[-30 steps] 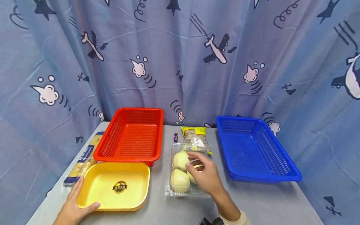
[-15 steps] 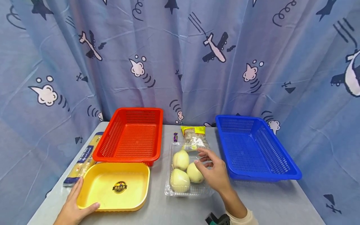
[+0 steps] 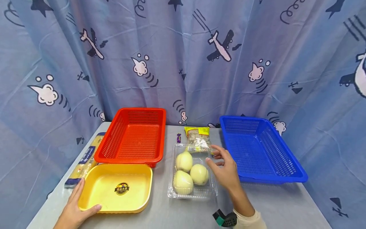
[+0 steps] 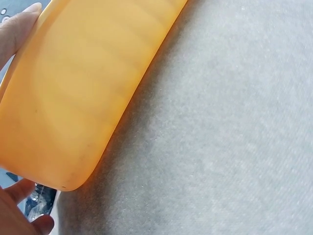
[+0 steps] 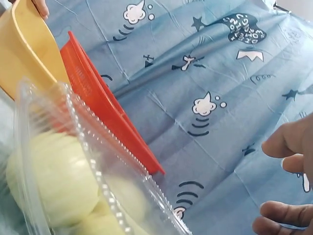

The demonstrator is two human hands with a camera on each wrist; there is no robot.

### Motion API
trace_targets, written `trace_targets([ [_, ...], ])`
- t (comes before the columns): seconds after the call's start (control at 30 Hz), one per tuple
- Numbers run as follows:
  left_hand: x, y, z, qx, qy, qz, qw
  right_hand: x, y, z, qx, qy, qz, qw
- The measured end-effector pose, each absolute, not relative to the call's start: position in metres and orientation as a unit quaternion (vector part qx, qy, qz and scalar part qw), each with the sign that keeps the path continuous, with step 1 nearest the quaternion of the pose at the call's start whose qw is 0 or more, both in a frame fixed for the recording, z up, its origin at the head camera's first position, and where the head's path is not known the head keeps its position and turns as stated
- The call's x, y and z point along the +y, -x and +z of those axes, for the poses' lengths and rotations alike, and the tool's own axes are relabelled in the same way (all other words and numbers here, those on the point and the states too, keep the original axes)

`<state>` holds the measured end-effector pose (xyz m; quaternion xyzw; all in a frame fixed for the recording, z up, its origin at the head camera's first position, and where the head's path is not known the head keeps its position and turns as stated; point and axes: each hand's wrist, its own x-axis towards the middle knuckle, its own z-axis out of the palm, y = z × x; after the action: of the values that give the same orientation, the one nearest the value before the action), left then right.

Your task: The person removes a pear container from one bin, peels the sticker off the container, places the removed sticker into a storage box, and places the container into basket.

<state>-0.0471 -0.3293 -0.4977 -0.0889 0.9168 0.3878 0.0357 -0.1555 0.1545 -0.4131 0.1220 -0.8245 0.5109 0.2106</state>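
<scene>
My left hand [image 3: 72,208] rests at the near left corner of a yellow plastic basin [image 3: 125,173], thumb along its front and fingers along its left side. In the left wrist view the thumb [image 4: 22,27] lies at the rim of the basin [image 4: 83,98]. Toward the middle, pale yellow-green pears [image 3: 183,183] sit in a clear plastic box [image 3: 197,194]. My right hand [image 3: 224,168] hovers by the box's right edge, fingers loosely bent with nothing between them. The right wrist view has the box [image 5: 78,117] at the left and the hand's fingers [image 5: 283,142] apart from it.
Behind the basin stands a red basket [image 3: 140,136]. A long yellow-and-blue packet [image 3: 85,159] lies left of it. A blue basket [image 3: 257,152] stands on the right. Beyond the box are a yellow-topped clear bag [image 3: 198,135] and a small purple-wrapped sweet [image 3: 179,138].
My right hand has moved right, from over the pears to the box's right edge, uncovering the right-hand pear. My left hand stays at the basin's corner.
</scene>
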Motion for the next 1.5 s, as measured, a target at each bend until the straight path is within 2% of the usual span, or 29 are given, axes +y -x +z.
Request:
trace_targets([
  [0.37,-0.328,0.049,-0.496,0.911,0.104,0.395,0.053,0.163,0.162,-0.424,-0.848,-0.086,0.480,0.208],
  [0.63,-0.327,0.048,-0.496,0.912,0.096,0.398,0.038,0.166,0.167,-0.434,-0.858,-0.067,0.476,0.183],
  [1.13,-0.325,0.051,-0.494,0.913,0.114,0.389,0.052,0.169,0.181,-0.464,-0.860,-0.071,0.474,0.175],
  [1.5,-0.327,0.049,-0.496,0.916,0.095,0.388,0.035,0.171,0.187,-0.479,-0.871,-0.064,0.468,0.133],
])
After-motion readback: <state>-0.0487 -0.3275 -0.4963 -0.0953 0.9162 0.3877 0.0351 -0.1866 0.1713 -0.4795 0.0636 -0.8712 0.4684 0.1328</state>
